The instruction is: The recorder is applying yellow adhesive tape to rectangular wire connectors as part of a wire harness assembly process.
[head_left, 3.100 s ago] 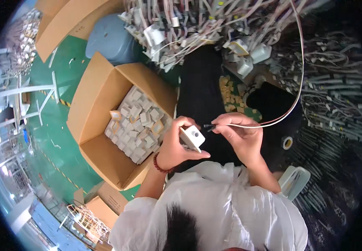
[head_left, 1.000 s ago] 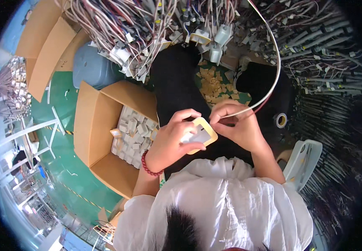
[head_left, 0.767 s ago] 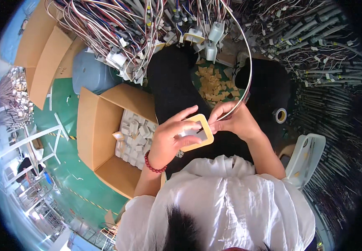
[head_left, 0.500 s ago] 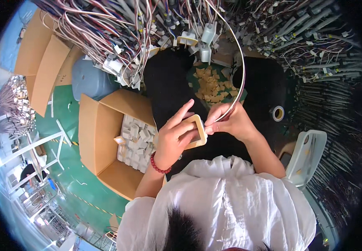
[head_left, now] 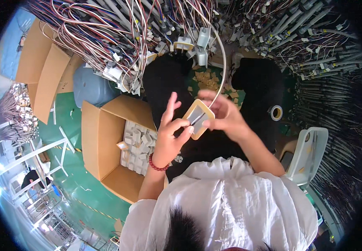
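Note:
A small white rectangular plastic housing [head_left: 198, 109] with a yellowish rim is tilted between my hands, its hollow side facing up. My right hand [head_left: 227, 118] grips it from the right, thumb over the near rim and fingers behind. A pale cable [head_left: 224, 62] curves down from the far bundles and enters the housing behind my right fingers. Dark wire ends [head_left: 198, 119] show inside the hollow. My left hand [head_left: 169, 133], with a red bead bracelet [head_left: 157, 168] at its wrist, pinches these ends with thumb and index finger. Its other fingers are raised.
An open cardboard box [head_left: 94, 138] of white housings stands at left, by a blue-grey stool [head_left: 93, 85]. Cable bundles [head_left: 118, 29] hang across the far side. A tape roll [head_left: 276, 112] and a translucent plastic bin [head_left: 309, 154] are at right. Cardboard scraps [head_left: 208, 83] lie between my knees.
The housing has turned so its hollow faces up, and dark wire ends now show inside. My right hand has shifted from the cable onto the housing; my left fingers have closed on the wire ends.

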Demonstrator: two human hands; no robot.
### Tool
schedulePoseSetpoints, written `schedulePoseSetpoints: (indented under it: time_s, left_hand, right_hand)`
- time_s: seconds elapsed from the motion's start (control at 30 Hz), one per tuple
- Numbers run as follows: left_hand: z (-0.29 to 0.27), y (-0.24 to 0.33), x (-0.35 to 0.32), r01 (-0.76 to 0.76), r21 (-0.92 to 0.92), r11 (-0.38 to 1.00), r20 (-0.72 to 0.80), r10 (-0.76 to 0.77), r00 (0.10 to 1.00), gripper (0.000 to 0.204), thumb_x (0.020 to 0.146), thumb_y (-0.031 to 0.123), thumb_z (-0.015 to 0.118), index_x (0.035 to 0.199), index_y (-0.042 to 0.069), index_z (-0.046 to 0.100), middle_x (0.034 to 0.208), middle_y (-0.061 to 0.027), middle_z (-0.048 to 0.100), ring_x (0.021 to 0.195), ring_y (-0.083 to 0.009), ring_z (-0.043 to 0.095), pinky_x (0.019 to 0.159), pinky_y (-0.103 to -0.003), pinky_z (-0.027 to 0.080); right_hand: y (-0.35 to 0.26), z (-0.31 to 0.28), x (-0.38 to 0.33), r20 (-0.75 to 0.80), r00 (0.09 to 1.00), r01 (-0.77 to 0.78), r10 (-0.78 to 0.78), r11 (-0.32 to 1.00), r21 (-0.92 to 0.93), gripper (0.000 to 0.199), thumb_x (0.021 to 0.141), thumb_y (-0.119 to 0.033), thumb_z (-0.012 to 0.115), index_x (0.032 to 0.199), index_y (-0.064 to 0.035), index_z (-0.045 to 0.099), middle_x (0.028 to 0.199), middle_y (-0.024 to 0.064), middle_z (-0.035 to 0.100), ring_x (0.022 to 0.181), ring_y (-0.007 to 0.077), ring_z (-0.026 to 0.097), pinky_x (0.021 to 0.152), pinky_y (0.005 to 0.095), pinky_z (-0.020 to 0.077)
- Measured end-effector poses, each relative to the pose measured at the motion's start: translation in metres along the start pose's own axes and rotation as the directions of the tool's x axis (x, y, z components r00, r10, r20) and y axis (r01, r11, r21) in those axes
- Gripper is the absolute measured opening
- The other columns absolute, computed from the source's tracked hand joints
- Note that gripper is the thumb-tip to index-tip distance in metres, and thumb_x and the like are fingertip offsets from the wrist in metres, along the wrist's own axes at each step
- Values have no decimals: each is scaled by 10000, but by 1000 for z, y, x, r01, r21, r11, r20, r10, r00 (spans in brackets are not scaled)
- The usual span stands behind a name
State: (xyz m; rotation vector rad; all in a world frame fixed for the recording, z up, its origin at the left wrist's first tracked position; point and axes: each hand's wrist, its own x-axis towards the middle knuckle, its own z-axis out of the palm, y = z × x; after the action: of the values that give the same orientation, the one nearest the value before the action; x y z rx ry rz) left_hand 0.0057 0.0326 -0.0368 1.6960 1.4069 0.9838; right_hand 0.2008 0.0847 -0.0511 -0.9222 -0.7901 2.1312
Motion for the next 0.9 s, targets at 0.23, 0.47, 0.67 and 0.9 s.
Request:
schedulePoseSetpoints:
  time_s: [0.23, 0.47, 0.67, 0.9]
  left_hand:
    - [9, -2, -15, 204, -391, 897, -83, -255, 963, 61, 808, 7, 625, 855, 2, 586, 1428, -239, 355, 1083, -240, 561, 892, -313, 455]
    - [27, -12, -22, 255, -493, 832, -77, -334, 940, 74, 825, 11, 620, 892, -3, 592, 1425, -198, 363, 975, -156, 558, 778, -256, 463]
    - [20, -5, -30, 519, -737, 433, 225, -567, 792, 131, 920, 105, 488, 848, 30, 567, 1179, -156, 590, 878, -124, 561, 749, -246, 480]
    - [37, 10, -23, 571, -728, 378, 318, -552, 771, 153, 963, 173, 473, 922, 43, 543, 864, -122, 638, 666, -110, 556, 612, -241, 478]
  right_hand:
    - [-40, -19, 31, 28, 996, 83, -79, 977, -198, 783, 743, -186, 741, 1383, -1, 331, 1170, 143, 581, 854, 136, 590, 679, 257, 488]
    - [7, -16, 16, 30, 999, 20, -15, 984, -175, 462, 747, -121, 720, 1176, -24, 579, 936, 18, 647, 737, 66, 593, 549, 189, 458]
    - [-35, -57, 46, -461, 696, 283, -551, 800, -529, 520, 724, 24, 714, 1209, -20, 534, 1126, 64, 571, 926, 130, 577, 759, 250, 498]
    - [-17, -21, -22, -106, 677, 286, -729, 393, -874, 217, 726, -42, 720, 929, -16, 647, 890, 90, 613, 892, 221, 575, 789, 325, 459]
